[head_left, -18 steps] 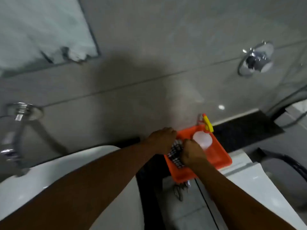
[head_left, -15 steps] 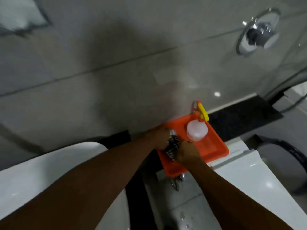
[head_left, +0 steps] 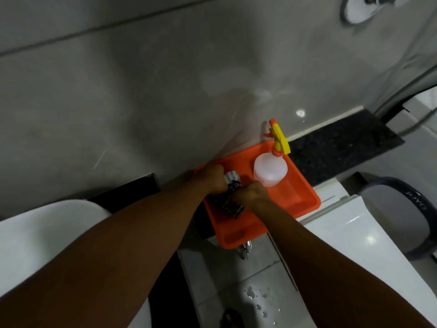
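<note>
A: What is different from half a second back?

B: The checked cloth (head_left: 233,205). It was a loose bunch between two fists; now it is wound into a tight rope, with a short tail hanging toward the near edge of the orange tray (head_left: 305,197).

A: And the hands?

B: Both are clamped on it. The left hand (head_left: 212,179) is fisted round the far end, up by the tray's far left corner. The right hand (head_left: 250,196) grips the cloth just beside it, and the twist runs between them.

A: So where exactly is the cloth?

B: Over the left half of the tray, held by both hands. Whether the tail touches the tray floor I cannot tell; the picture is smeared there.

A: Anything else moved?

B: Not the spray bottle (head_left: 269,172). It stands upright in the tray's far right corner as before, apart from the right hand. The view has dipped, though: the mirror and the tap have slid out of sight, and wet drops (head_left: 260,301) on the floor tiles now show at the bottom.

A: What does that mean for the job?

B: I'd judge the wringing is close to done. A cloth twisted that tight has little water left to give, and the tray sits under it to catch what falls. The next move would likely be to let the twist go and shake the cloth open, kept over the tray so nothing more drips onto the floor
</note>
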Demonstrator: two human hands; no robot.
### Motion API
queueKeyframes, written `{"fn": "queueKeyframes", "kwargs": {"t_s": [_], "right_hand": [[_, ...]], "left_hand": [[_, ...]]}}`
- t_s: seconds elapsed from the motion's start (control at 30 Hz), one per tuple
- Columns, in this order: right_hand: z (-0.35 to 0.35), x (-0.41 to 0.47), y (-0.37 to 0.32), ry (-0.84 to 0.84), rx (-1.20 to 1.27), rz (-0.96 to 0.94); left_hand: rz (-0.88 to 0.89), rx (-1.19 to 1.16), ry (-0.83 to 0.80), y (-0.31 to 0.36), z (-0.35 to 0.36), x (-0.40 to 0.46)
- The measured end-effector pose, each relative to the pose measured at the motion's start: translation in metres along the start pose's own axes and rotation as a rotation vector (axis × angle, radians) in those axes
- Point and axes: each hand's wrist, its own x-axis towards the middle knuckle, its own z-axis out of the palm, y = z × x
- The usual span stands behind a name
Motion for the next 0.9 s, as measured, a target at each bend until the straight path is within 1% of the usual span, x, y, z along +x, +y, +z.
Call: {"fn": "queueKeyframes", "kwargs": {"t_s": [0.07,0.1,0.2,0.27,0.33,0.4,0.43,0.47,0.53,0.63,0.73,0.83,0.9], "right_hand": [[-0.019,-0.015,-0.014,0.019,-0.013,-0.072],[-0.030,-0.024,-0.022,0.023,-0.014,-0.098],[-0.061,-0.059,-0.055,-0.036,0.081,-0.191],[-0.077,-0.090,-0.088,-0.106,0.129,-0.275],[-0.087,-0.122,-0.126,-0.193,0.135,-0.368],[-0.089,-0.152,-0.165,-0.281,0.135,-0.450],[-0.088,-0.167,-0.183,-0.332,0.141,-0.475],[-0.085,-0.180,-0.200,-0.387,0.145,-0.487],[-0.072,-0.206,-0.230,-0.477,0.144,-0.516],[-0.044,-0.240,-0.265,-0.561,0.131,-0.544],[-0.001,-0.269,-0.294,-0.624,0.126,-0.572],[0.048,-0.293,-0.323,-0.692,0.233,-0.600],[0.080,-0.300,-0.343,-0.628,0.253,-0.632]], "left_hand": [[-0.026,-0.208,0.030,-0.002,-0.013,-0.012],[-0.038,-0.356,0.054,-0.002,-0.024,-0.020],[-0.088,-0.928,0.075,-0.003,-0.060,-0.061],[-0.122,-1.248,-0.021,-0.009,-0.085,-0.101],[-0.107,-1.533,-0.131,-0.023,-0.105,-0.141],[-0.040,-1.773,-0.182,-0.042,-0.123,-0.180],[0.019,-1.844,-0.185,-0.052,-0.133,-0.202],[0.082,-1.879,-0.175,-0.062,-0.145,-0.224],[0.164,-1.851,-0.115,-0.088,-0.168,-0.271],[0.181,-1.650,0.069,-0.135,-0.203,-0.332],[0.166,-1.554,0.239,-0.186,-0.231,-0.397],[0.110,-1.485,0.455,-0.233,-0.252,-0.443],[0.003,-1.429,0.622,-0.260,-0.259,-0.457]]}}
